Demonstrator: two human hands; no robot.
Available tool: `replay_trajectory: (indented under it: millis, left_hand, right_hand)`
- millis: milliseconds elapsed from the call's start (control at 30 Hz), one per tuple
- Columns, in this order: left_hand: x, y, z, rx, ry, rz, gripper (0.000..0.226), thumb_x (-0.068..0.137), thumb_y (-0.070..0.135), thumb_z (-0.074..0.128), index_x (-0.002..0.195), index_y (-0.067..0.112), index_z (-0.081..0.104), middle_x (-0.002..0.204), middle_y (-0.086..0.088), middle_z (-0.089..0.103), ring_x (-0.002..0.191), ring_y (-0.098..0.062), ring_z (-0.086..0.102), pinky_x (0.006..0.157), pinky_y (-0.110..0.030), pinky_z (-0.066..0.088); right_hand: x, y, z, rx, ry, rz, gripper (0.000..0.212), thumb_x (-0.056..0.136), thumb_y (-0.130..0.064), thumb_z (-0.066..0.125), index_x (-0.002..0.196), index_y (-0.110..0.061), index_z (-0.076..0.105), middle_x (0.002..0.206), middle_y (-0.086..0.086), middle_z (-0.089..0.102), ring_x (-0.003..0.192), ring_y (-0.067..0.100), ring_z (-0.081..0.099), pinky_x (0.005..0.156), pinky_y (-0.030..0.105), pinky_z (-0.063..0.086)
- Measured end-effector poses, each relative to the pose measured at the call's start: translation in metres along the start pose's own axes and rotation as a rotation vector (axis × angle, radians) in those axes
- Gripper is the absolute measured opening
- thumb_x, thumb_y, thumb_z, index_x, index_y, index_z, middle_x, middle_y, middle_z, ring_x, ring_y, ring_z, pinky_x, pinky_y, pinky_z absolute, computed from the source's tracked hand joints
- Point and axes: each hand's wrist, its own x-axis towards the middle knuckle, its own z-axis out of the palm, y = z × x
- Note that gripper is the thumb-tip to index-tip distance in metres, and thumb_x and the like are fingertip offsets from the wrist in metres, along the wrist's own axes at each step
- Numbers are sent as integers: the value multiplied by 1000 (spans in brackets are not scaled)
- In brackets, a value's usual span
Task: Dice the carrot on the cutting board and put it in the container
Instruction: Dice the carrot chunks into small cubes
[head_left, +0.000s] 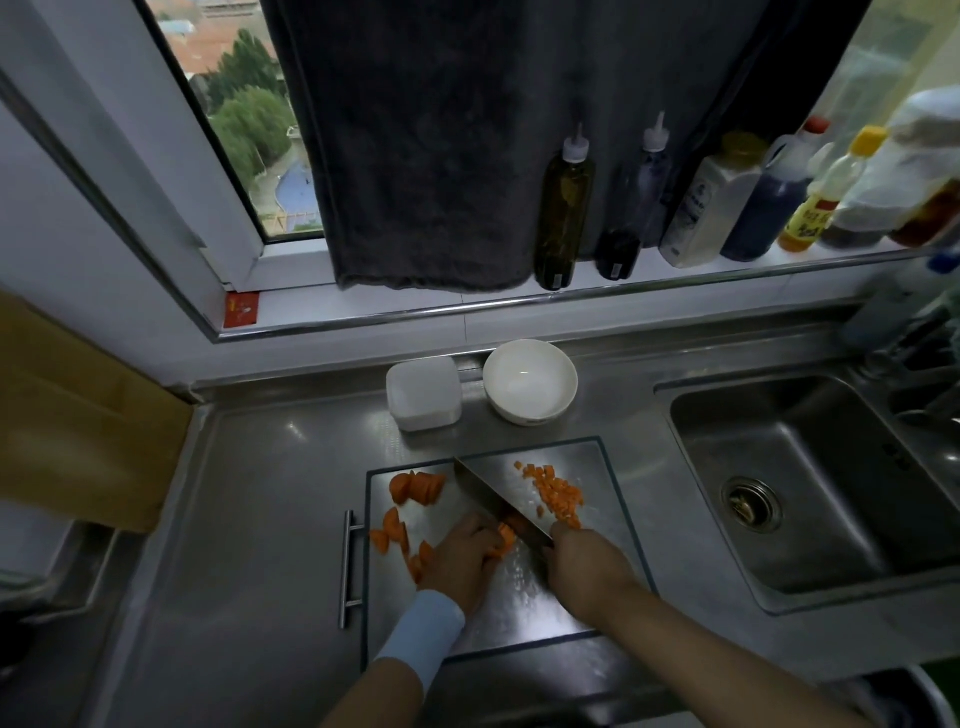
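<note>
The cutting board (597, 597) lies before the white container (423, 393). The right hand (584, 564) is clamped on the knife (488, 493). The left hand (465, 558), fingers curled, seems to pin the carrot piece (506, 538) under the blade. Slices (415, 487) lie to the left and dice (558, 493) to the right.
</note>
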Motion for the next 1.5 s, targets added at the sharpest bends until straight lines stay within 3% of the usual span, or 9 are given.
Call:
replay_trajectory:
  millis: [167, 300, 533, 733, 900, 1033, 1200, 1333, 1500]
  left_hand:
    - [0, 4, 0, 31, 34, 72, 16, 95, 39, 48, 101, 35, 62, 117, 17, 49, 96, -6, 50, 96, -25, 41]
    - [2, 3, 1, 10, 80, 79, 25, 98, 36, 45, 108, 29, 67, 122, 15, 52, 105, -7, 51, 94, -15, 30]
    - [-5, 7, 2, 6, 100, 96, 26, 97, 39, 47, 100, 24, 69, 107, 10, 58, 94, -7, 56, 77, -5, 32]
    - [-6, 10, 0, -43, 119, 79, 15, 95, 35, 50, 94, 30, 64, 99, 9, 63, 90, -9, 58, 78, -16, 43]
    - [-7, 13, -3, -34, 84, 77, 21, 95, 23, 51, 96, 12, 69, 103, -3, 64, 101, -23, 58, 86, -23, 43]
    - [-1, 10, -4, -81, 62, 58, 23, 95, 26, 52, 102, 18, 72, 117, 6, 63, 105, -14, 57, 94, -25, 43]
    - [1, 10, -9, 22, 4, 24, 24, 94, 28, 51, 109, 27, 69, 119, 9, 61, 115, -14, 50, 102, -40, 36]
    - [1, 11, -7, -70, 59, 85, 21, 95, 23, 53, 102, 16, 71, 112, 4, 64, 103, -13, 57, 93, -19, 40]
    - [0, 7, -6, -107, 91, 91, 20, 94, 24, 55, 96, 16, 73, 110, 8, 64, 97, -11, 58, 77, -4, 30]
  right_hand:
    - [-1, -3, 1, -29, -17, 17, 16, 100, -26, 44, 103, -16, 57, 99, 7, 68, 86, 23, 64, 64, 26, 38]
    - [-3, -5, 2, -36, -13, 19, 17, 100, -25, 44, 106, -16, 58, 103, 7, 69, 91, 23, 66, 67, 25, 38]
    - [-8, -14, 0, -68, -30, 18, 15, 100, -22, 43, 106, -16, 56, 101, 7, 68, 89, 23, 66, 67, 27, 41]
    - [-18, -22, -8, -134, -5, 18, 16, 99, -21, 44, 110, -17, 54, 101, 6, 68, 90, 24, 67, 70, 29, 44]
    - [-33, -27, -12, -157, -21, 26, 22, 95, -10, 44, 115, -18, 51, 101, 5, 68, 89, 24, 67, 75, 33, 50]
    - [-39, -31, -12, -203, -38, 26, 27, 93, -8, 45, 118, -19, 46, 103, 6, 68, 91, 26, 67, 76, 35, 50]
    - [-43, -29, -11, -201, -38, 40, 26, 93, -7, 45, 117, -18, 48, 103, 5, 68, 92, 25, 67, 74, 33, 48]
    - [-45, -26, -13, -201, -53, 44, 29, 92, -5, 45, 118, -17, 48, 105, 5, 67, 93, 25, 66, 75, 33, 48]
    - [-39, -25, -12, -161, -70, 58, 27, 90, -6, 48, 115, -17, 52, 105, 7, 68, 94, 25, 67, 76, 31, 50]
